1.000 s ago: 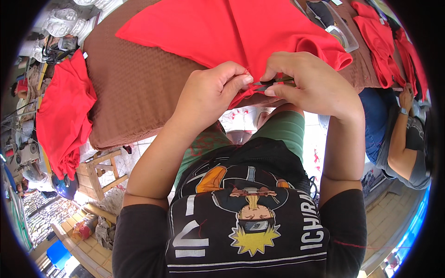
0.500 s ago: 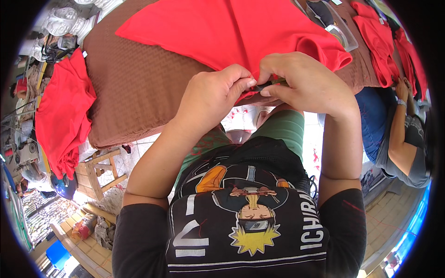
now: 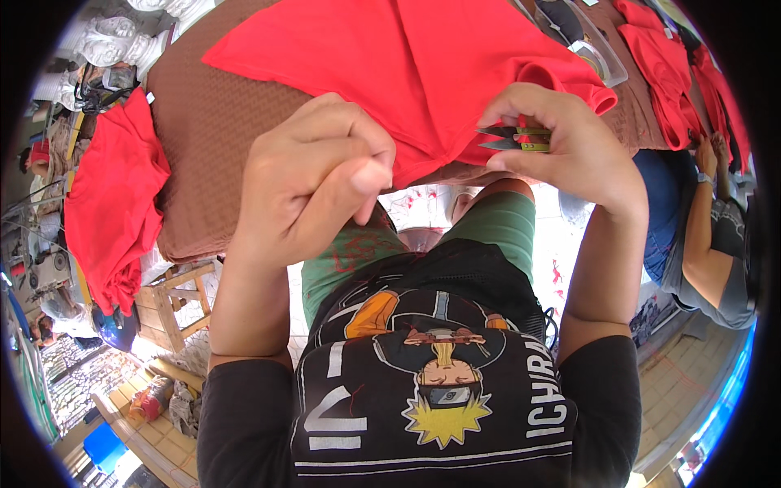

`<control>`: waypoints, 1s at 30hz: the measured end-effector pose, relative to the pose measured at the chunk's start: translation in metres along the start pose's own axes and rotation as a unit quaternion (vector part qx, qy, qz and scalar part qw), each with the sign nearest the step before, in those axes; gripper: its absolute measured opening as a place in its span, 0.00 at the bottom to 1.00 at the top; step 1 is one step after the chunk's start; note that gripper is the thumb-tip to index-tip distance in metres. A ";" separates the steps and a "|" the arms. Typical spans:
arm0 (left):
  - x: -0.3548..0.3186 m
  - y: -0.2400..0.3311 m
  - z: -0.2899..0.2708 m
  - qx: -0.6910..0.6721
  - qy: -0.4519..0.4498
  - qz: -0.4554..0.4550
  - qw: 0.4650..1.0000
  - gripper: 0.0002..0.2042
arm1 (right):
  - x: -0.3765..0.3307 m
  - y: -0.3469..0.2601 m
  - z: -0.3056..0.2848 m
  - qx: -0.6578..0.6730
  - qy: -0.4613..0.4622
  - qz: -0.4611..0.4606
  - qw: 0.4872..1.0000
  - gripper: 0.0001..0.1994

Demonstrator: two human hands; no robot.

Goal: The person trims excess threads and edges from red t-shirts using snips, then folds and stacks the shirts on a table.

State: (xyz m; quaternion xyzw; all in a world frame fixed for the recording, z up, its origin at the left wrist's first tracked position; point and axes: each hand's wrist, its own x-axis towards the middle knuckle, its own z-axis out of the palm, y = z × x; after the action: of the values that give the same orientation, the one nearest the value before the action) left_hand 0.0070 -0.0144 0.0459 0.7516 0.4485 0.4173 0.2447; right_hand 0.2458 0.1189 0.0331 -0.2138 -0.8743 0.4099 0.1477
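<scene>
The person's right hand (image 3: 569, 142), right of the frame's centre, pinches a small pair of snips (image 3: 529, 147) between thumb and fingers, the two blades apart and pointing left. The left hand (image 3: 317, 183), left of centre, is curled in with the thumb pressed against the forefinger; whether it pinches a thread cannot be told. Just beyond, a red cloth (image 3: 390, 73) spreads over the top middle, its near point lying between the hands at the edge of the brown-covered table (image 3: 228, 154). No cut is under way on that point: the blades stand apart from it. Loose red bits (image 3: 556, 272) lie on the floor, but any snipped or unsnipped ends on the cloth are too fine to see, so what is left cannot be judged. Farther out, another red garment (image 3: 118, 195) hangs at left, a clear box (image 3: 623, 75) sits upper right, and a co-worker's hands (image 3: 708, 159) touch red cloth at far right.
</scene>
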 end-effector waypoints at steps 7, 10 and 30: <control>-0.007 -0.043 0.072 0.232 0.043 -0.001 0.972 0.14 | 0.014 0.027 0.035 -0.126 0.014 0.002 0.992 0.11; -0.008 -0.048 0.079 0.082 0.051 -0.146 0.985 0.15 | 0.019 0.023 0.032 -0.101 0.055 -0.001 0.993 0.10; -0.006 -0.052 0.065 -0.123 0.155 -0.195 0.961 0.14 | 0.029 0.013 0.054 0.010 0.203 0.037 0.978 0.08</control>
State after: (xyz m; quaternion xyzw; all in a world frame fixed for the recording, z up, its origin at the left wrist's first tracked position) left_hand 0.0360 0.0055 -0.0297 0.5399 0.5640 0.5251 0.3387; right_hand 0.2010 0.1058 -0.0080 -0.3230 -0.8134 0.3718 0.3094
